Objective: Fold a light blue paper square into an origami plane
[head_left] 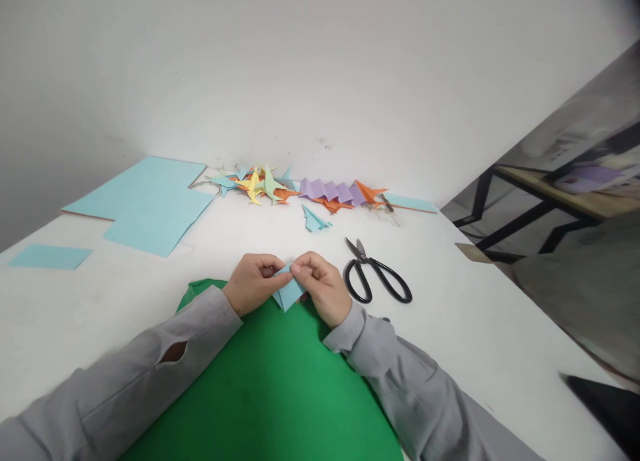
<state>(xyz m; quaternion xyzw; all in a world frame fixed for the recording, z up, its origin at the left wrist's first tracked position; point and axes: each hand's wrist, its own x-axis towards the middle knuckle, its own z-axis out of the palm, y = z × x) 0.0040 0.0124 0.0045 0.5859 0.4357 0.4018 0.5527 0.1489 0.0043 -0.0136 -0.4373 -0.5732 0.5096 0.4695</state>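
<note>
Between my two hands is a small folded piece of light blue paper point(289, 295), with a pointed lower corner and a crease down its face. My left hand point(257, 283) pinches its left side, thumb on top. On the upper right side, the thumb and fingers of my right hand point(323, 284) are closed on the same paper. Some fingertips are hidden behind it. Just right of my right hand lies a pair of scissors point(367, 261) with black handles, its blades slightly apart. Beyond my hands sits a small folded blue paper figure point(315, 219).
Along the wall lie several folded paper figures point(270, 184) in yellow, green, blue and orange, and a pleated purple paper point(333, 191). Blue paper sheets point(150, 204) and a small blue rectangle point(51, 255) are at left. A green cloth point(270, 387) spreads under my forearms.
</note>
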